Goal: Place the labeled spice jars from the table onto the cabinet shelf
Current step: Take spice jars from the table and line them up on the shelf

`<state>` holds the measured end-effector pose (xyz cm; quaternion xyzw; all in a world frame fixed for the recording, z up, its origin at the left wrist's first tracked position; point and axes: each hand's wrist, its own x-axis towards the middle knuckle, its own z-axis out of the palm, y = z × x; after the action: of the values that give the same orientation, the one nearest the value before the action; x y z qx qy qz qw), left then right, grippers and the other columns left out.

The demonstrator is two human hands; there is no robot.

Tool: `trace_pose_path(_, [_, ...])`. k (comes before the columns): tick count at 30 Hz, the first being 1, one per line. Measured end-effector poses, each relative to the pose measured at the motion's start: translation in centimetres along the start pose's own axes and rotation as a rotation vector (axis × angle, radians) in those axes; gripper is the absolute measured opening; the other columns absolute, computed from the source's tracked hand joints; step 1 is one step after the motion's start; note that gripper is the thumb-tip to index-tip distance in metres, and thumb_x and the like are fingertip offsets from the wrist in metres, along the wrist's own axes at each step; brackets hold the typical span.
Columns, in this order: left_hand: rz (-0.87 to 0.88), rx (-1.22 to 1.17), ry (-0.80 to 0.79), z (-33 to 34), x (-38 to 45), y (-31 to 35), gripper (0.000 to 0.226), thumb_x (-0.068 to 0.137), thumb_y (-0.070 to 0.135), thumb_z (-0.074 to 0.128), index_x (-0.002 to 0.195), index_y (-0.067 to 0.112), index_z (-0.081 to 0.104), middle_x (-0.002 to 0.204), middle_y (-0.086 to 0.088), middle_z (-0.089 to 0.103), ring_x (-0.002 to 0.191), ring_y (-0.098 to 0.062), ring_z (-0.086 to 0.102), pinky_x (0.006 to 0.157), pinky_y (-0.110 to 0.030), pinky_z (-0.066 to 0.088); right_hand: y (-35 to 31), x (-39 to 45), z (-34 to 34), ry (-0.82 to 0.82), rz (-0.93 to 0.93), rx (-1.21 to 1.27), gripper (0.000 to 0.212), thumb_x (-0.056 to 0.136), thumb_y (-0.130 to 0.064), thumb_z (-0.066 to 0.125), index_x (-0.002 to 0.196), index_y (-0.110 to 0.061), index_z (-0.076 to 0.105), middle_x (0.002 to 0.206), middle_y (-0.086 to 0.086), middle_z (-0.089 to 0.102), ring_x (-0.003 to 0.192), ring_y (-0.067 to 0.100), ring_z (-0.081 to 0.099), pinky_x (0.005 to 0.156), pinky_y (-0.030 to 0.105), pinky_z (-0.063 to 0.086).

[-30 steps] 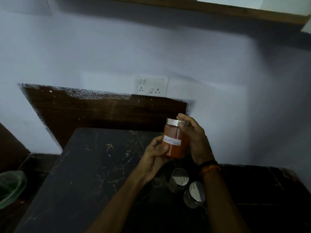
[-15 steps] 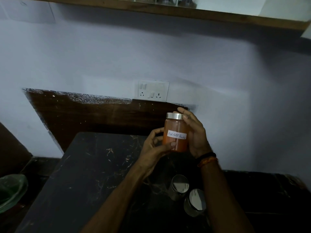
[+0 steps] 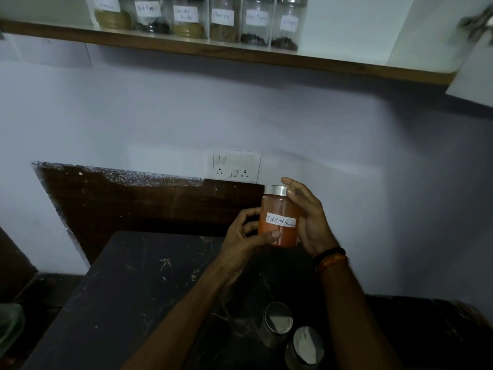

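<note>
Both hands hold a jar of orange powder (image 3: 280,209) with a silver lid and a white label reading "Red chilli Powder", upright above the far edge of the dark marble table (image 3: 120,289). My left hand (image 3: 245,236) grips its lower left side, thumb across the front. My right hand (image 3: 306,217) wraps the right side, fingertips at the lid. Two silver-lidded jars (image 3: 277,323) (image 3: 306,345) stand on the table below my arms. The wooden cabinet shelf (image 3: 306,61) runs along the top and carries several labelled jars (image 3: 221,20).
A white switch and socket plate (image 3: 236,166) is on the wall just above the jar. A dark wooden panel (image 3: 128,204) stands behind the table. A white cabinet door edge (image 3: 472,68) hangs at the upper right. A green bag (image 3: 8,324) lies low at the left.
The jar has risen slightly in both hands and turned so its label faces me. My view has tilted up, bringing the shelf's row of jars into sight.
</note>
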<state>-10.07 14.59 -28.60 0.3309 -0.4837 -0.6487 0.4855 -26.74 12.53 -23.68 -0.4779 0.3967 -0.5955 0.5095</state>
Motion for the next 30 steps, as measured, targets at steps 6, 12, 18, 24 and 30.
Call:
trace_pose_path(6, [-0.012,0.000,-0.097,0.1,1.7,2.2,0.070,0.073,0.017,0.080,0.136,0.018,0.050,0.133,-0.011,0.062,0.118,-0.026,0.065,0.091,-0.046,0.059,-2.3,0.7,-0.1,-0.003,-0.051,-0.012,0.051,0.085,-0.029,0.063,0.132,-0.010,0.060,0.121,0.012,0.069,0.105,0.026,0.068,0.081,0.034,0.057])
trace_pose_path(12, [-0.027,0.126,-0.137,1.1,4.2,6.7,0.052,0.081,0.047,0.074,0.123,0.021,0.063,0.124,-0.001,0.069,0.114,-0.024,0.067,0.090,-0.050,0.059,-4.8,1.4,0.1,-0.007,-0.129,-0.017,0.052,0.084,-0.026,0.063,0.132,-0.007,0.060,0.125,0.011,0.068,0.110,0.024,0.068,0.089,0.035,0.057])
trace_pose_path(18, [0.026,0.253,-0.170,2.2,6.0,10.4,0.051,0.082,0.049,0.076,0.127,0.028,0.063,0.123,0.002,0.071,0.115,-0.023,0.068,0.099,-0.053,0.054,-7.1,1.9,1.0,-0.051,-0.152,-0.011,0.051,0.085,-0.028,0.062,0.133,-0.010,0.059,0.126,0.011,0.069,0.114,0.030,0.067,0.095,0.040,0.056])
trace_pose_path(24, [0.071,0.353,-0.194,3.3,7.3,14.4,0.050,0.073,0.046,0.079,0.118,0.028,0.069,0.113,0.004,0.075,0.108,-0.020,0.070,0.094,-0.049,0.057,-9.5,3.1,1.4,-0.089,-0.169,0.006,0.054,0.084,-0.030,0.061,0.134,-0.011,0.058,0.126,0.010,0.069,0.114,0.029,0.067,0.092,0.037,0.058])
trace_pose_path(30, [0.137,0.407,-0.188,4.4,8.7,19.1,0.054,0.068,0.039,0.082,0.115,0.015,0.069,0.107,-0.002,0.077,0.105,-0.025,0.071,0.088,-0.046,0.058,-12.8,5.2,1.3,-0.030,-0.334,-0.145,0.056,0.094,-0.052,0.047,0.132,-0.013,0.062,0.128,0.002,0.068,0.122,0.021,0.062,0.105,0.044,0.049])
